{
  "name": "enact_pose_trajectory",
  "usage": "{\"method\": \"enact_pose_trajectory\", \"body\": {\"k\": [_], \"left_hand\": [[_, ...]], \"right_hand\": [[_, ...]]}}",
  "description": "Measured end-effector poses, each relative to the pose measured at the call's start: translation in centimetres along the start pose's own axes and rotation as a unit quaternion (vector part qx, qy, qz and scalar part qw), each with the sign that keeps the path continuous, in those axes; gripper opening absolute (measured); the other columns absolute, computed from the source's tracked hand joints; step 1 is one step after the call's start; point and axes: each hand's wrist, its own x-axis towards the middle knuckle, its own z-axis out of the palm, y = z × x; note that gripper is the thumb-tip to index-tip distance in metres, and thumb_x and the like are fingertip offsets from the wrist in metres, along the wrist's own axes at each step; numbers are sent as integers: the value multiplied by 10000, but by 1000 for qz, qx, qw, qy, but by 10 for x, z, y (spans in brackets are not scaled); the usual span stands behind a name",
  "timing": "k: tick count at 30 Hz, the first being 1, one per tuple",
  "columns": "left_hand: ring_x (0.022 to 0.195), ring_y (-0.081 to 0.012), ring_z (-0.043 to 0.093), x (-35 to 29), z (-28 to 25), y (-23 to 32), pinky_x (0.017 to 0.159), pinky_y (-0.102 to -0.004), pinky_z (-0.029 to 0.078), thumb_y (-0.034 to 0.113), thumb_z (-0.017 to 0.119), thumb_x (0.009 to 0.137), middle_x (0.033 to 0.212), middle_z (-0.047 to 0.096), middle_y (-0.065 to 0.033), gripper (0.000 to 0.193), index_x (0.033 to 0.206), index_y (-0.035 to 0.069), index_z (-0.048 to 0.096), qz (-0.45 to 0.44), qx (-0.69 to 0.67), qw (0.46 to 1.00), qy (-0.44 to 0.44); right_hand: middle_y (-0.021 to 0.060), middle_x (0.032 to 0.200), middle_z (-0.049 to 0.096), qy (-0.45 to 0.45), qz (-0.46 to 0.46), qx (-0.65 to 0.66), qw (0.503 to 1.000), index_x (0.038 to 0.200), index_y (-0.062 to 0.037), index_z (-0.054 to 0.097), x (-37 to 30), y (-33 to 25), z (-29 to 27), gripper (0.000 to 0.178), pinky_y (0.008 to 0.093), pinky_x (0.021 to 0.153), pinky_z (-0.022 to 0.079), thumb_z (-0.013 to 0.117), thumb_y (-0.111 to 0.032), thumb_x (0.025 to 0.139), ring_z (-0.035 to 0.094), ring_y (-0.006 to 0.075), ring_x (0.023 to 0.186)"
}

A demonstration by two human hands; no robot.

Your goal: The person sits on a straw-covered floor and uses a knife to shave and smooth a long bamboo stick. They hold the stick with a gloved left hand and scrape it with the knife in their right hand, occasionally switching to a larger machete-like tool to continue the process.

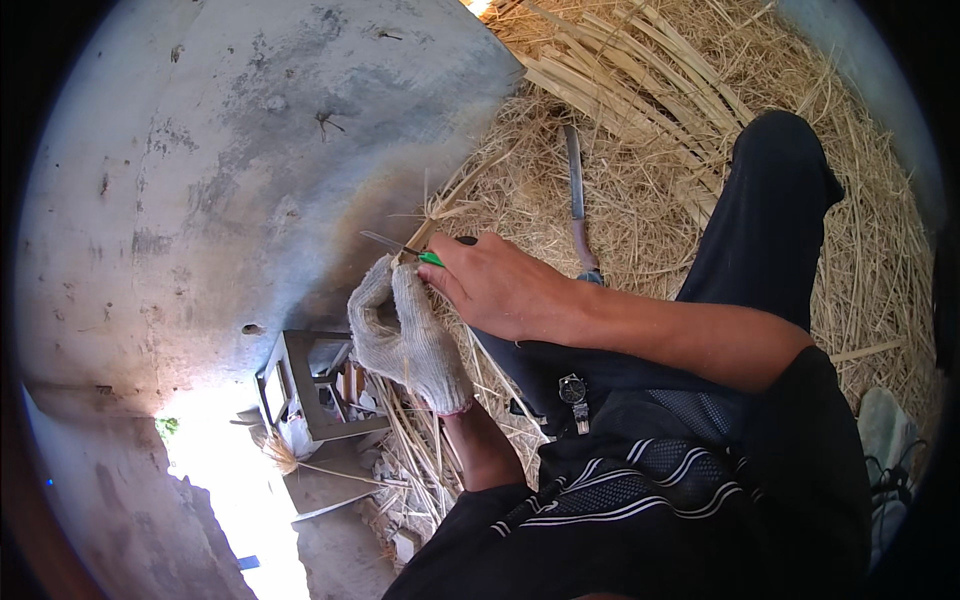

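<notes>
My left hand (408, 340) wears a pale knitted work glove. Its thumb and fingers pinch a thin, light-coloured strip (424, 232), which looks like split bamboo or cane. In my bare right hand (505, 285) is a small knife with a green handle (431, 258), the fingers closed round it. The knife's thin blade (381, 240) points left toward the wall and crosses the strip just above the gloved fingertips. Frayed fibres stick out from the strip's far part. My right fingers hide most of the handle.
A machete (575, 175) lies on the straw-covered floor (640, 240) beyond my right hand. Long split strips (640, 90) are heaped at the far side. A stained wall (250, 150) rises close at left, with a stool-like frame (335, 425) below it. A wristwatch (572, 390) shows against my dark clothing.
</notes>
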Motion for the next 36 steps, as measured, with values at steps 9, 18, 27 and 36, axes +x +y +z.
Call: {"method": "enact_pose_trajectory", "body": {"k": [9,18,27,36], "left_hand": [[889,-171,629,-1,6,3,772,-303,537,-21,682,847,995,672,-125,81,917,-30,641,-37,-62,997,-8],[883,-179,636,5,8,0,764,-294,536,-32,687,832,1001,676,-132,105,932,-40,659,-30,-39,999,10],[804,-174,652,-2,9,-7,670,-285,589,-55,668,841,974,671,-152,77,914,-61,645,-36,-63,997,-25],[777,-134,645,4,-14,-17,743,-274,536,-36,695,824,944,684,-96,52,862,-36,659,-25,-29,999,-25]], "right_hand": [[199,514,527,45,-69,-48,995,977,-8,491,0,19,0,238,483,467,442,496,-245,1004,581,413,497],[183,487,525,72,-111,-75,988,900,11,490,1,7,1,232,456,429,467,545,-201,977,608,373,476],[195,691,651,-14,-19,-181,983,1012,16,531,11,26,7,249,427,557,580,471,-225,999,694,372,658],[256,750,659,47,-64,-296,952,1085,30,534,34,88,28,256,518,651,552,482,-193,970,675,459,733]]}}
